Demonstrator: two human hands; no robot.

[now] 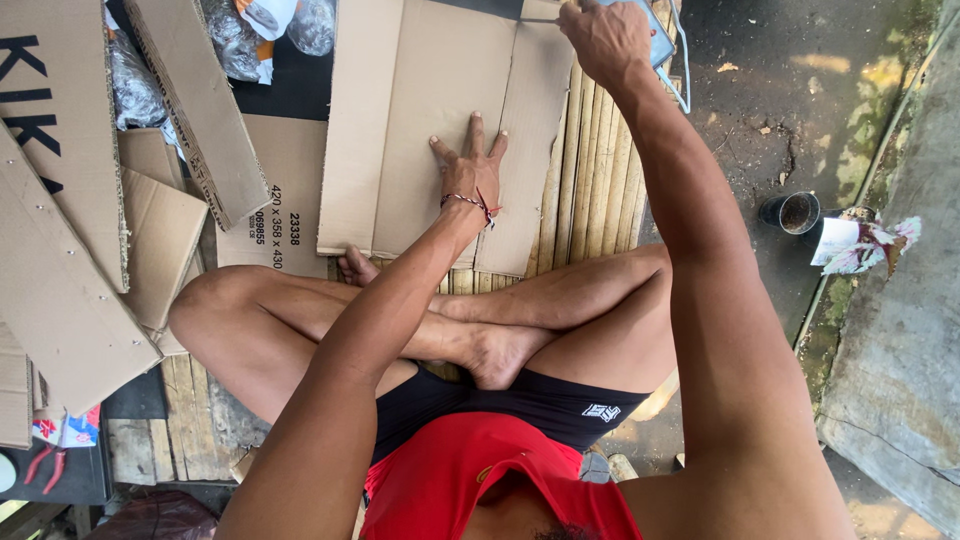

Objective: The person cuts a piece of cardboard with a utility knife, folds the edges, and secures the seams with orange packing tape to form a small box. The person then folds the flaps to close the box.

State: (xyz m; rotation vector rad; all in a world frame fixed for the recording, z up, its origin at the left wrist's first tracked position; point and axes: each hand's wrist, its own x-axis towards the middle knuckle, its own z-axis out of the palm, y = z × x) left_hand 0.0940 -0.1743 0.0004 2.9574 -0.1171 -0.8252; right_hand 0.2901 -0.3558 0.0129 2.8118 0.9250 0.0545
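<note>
On bamboo slats (600, 170), left hand (472, 170) flattens cardboard sheet (430, 90).

The right hand (605, 38) sits right up at the top edge, so whatever thin tool it's gripping is mostly cut off; only a sliver of something metal pokes out to its left, can't tell what it is. The far end of the flattened cardboard sheet (440, 120) runs out of view up there too. The blue-grey thing (662, 45) behind that hand is mostly hidden by it. Plastic-wrapped bundles (235, 35) at the top are half buried under cardboard scraps. The red-handled tool (45, 468) at the bottom left is too small to make out. The dark cup (790, 212) has contents I can't identify.
</note>
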